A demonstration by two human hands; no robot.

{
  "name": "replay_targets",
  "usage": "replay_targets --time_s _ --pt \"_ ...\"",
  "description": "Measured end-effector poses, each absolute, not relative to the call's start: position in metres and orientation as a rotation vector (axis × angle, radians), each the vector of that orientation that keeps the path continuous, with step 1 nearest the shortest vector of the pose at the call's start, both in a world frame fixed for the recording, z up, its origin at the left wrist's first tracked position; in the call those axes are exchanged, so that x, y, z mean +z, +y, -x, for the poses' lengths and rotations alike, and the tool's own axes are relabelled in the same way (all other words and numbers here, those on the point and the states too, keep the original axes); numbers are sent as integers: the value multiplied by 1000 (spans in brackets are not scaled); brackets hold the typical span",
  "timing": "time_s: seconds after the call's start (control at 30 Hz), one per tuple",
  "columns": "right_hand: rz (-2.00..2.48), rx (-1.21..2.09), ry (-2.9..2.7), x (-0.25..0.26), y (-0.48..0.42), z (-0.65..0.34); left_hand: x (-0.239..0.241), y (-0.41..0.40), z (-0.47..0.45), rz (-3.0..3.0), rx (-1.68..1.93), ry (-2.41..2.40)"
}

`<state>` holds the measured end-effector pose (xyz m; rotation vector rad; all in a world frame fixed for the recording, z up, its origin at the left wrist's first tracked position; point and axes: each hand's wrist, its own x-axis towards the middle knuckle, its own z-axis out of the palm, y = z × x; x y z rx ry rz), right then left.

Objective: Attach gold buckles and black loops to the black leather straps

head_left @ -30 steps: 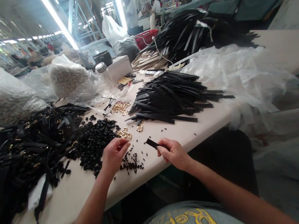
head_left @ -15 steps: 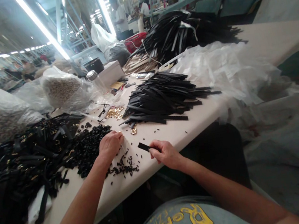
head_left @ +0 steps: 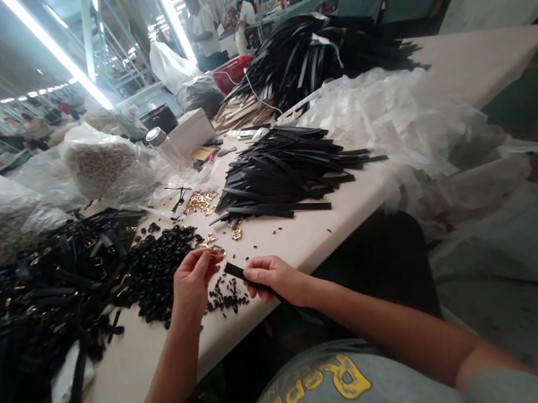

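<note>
My left hand (head_left: 191, 282) is raised just above the table and pinches a small gold buckle (head_left: 215, 252) between thumb and fingers. Close beside it, my right hand (head_left: 271, 278) grips a black strap (head_left: 235, 271) whose flat end points at the buckle. Both hands hover over scattered black loops (head_left: 227, 297) near the table's front edge. A heap of small black loops (head_left: 160, 268) lies just left of my left hand. More gold buckles (head_left: 201, 202) sit behind it.
A stack of black straps (head_left: 284, 169) lies mid-table, with a tangle of finished straps (head_left: 35, 297) at the left. Clear plastic bags (head_left: 403, 121) spill over the right edge. Bags of parts (head_left: 101, 162), a white box (head_left: 192, 129) and a jar stand behind. People work at far tables.
My left hand lifted off the table with a gold buckle. My right hand moved left, bringing the strap end close to it. The view shifted slightly.
</note>
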<state>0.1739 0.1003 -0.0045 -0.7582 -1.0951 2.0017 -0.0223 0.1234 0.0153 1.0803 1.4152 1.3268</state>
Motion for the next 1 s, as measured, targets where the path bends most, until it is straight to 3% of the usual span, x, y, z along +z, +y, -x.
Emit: replay_targets --time_s 0.33,0.57,0.73,1.0 --pt "474 2389 -550 -1 82 -148 14 74 -5 -817 1581 1038" --pt "402 2383 -547 5 73 -145 22 61 -11 -769 1594 967" --pt "637 2053 -952 12 75 -151 22 60 -9 -740 1532 998" --pt "895 1030 -1848 25 74 -176 10 46 0 -859 1211 1190"
